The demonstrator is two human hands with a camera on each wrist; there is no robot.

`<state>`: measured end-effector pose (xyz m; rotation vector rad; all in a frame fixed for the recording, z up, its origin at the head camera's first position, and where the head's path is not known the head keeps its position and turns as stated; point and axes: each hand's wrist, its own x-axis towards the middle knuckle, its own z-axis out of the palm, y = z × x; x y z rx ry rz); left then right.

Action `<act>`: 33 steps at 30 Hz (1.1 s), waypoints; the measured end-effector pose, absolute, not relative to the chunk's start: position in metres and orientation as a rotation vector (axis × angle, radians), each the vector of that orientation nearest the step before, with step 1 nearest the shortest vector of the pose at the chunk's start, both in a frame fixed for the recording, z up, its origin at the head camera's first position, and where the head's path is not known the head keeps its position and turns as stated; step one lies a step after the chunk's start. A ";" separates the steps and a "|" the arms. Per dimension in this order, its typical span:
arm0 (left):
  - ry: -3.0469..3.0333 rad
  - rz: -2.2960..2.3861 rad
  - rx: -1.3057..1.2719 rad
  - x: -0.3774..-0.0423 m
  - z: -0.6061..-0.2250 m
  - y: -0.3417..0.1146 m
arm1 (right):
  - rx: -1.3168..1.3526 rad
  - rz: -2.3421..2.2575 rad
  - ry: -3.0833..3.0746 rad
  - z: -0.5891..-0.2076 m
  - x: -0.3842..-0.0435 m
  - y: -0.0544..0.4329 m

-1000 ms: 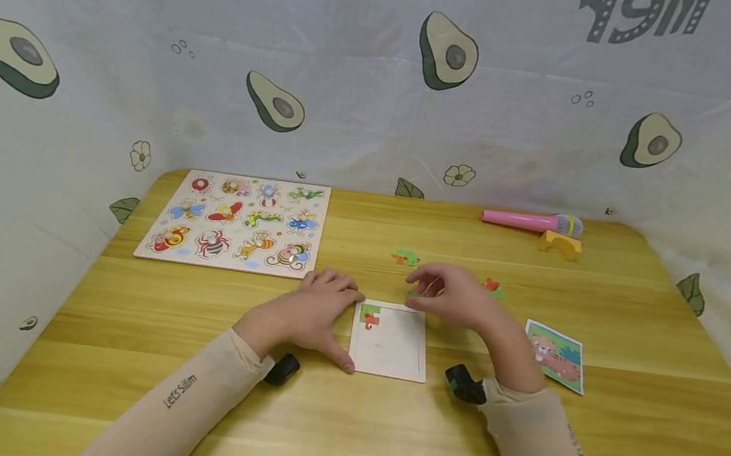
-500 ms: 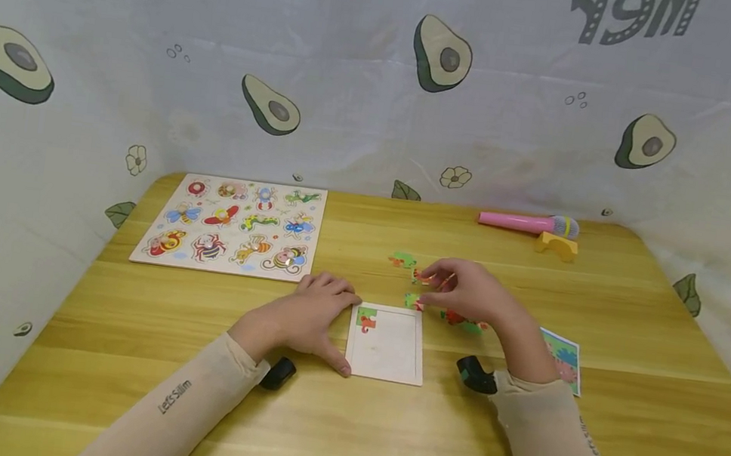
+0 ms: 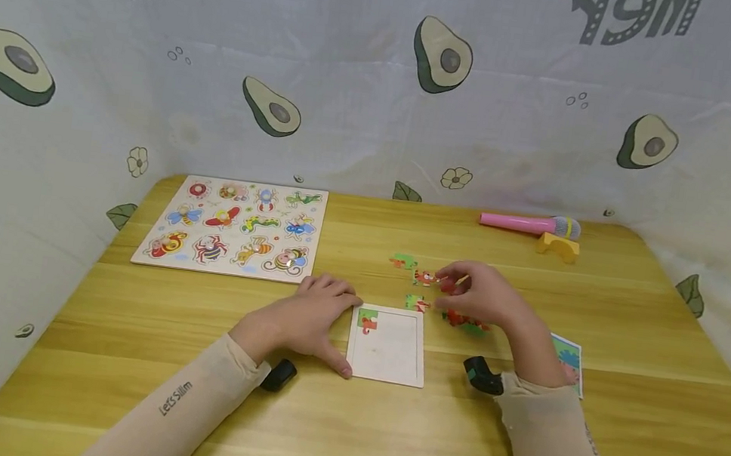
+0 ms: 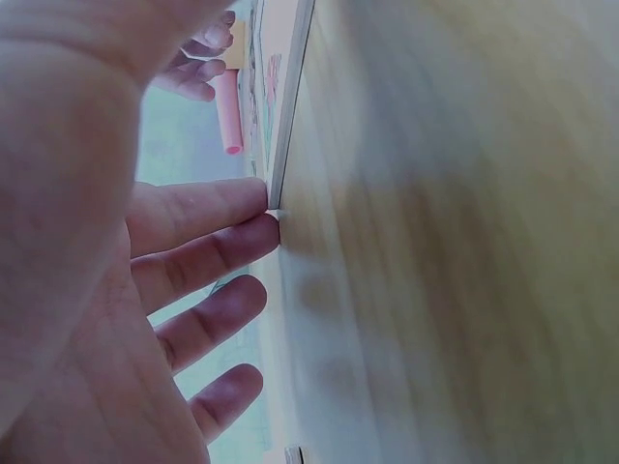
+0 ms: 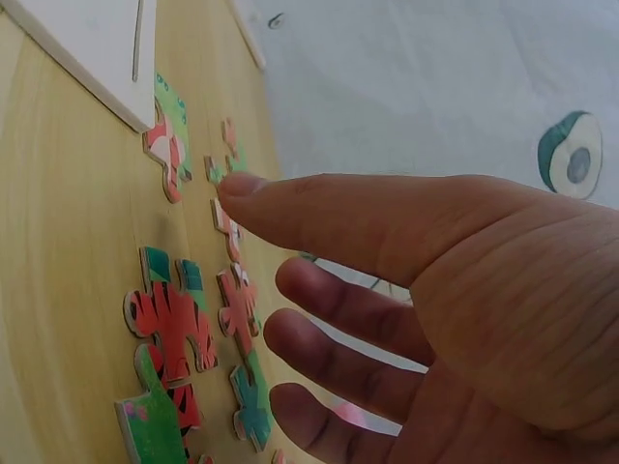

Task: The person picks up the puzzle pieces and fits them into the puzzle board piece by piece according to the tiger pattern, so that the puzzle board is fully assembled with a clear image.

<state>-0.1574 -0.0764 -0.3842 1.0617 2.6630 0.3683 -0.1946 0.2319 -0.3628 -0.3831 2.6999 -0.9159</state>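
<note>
My left hand rests at the left side of a square white puzzle tray, its thumb at the lower corner and index finger at the upper. In the left wrist view the fingers are spread, with fingertips right at the tray's edge. One green and red jigsaw piece lies in the tray's upper left corner. My right hand hovers over loose pieces beyond the tray, its fingers apart with nothing between them. Below it in the right wrist view lie an orange striped piece and a green piece. Another piece lies by the tray's upper edge.
A picture card lies right of the tray, partly hidden by the right forearm. A peg puzzle board with insects stands at the back left. At the back right are a pink toy microphone and a yellow arch block.
My right hand has moved to the right, away from the tray's upper edge, uncovering pieces there. The view has shifted slightly. My left hand has stayed at the tray.
</note>
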 end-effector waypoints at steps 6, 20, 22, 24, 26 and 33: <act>2.658 0.372 1.069 -0.158 -0.385 -0.076 | -0.372 -0.903 2.708 -0.364 -0.198 0.232; 2.664 0.370 1.072 -0.159 -0.386 -0.075 | -0.365 -0.796 2.721 -0.369 -0.214 0.223; 2.668 0.369 1.065 -0.159 -0.387 -0.076 | -0.368 -0.765 2.725 -0.370 -0.217 0.220; 2.668 0.373 1.059 -0.159 -0.387 -0.077 | -0.374 -0.734 2.729 -0.371 -0.219 0.218; 2.665 0.376 1.060 -0.160 -0.388 -0.077 | -0.386 -0.709 2.734 -0.371 -0.221 0.217; 2.663 0.378 1.068 -0.160 -0.388 -0.077 | -0.435 -0.685 2.727 -0.370 -0.224 0.216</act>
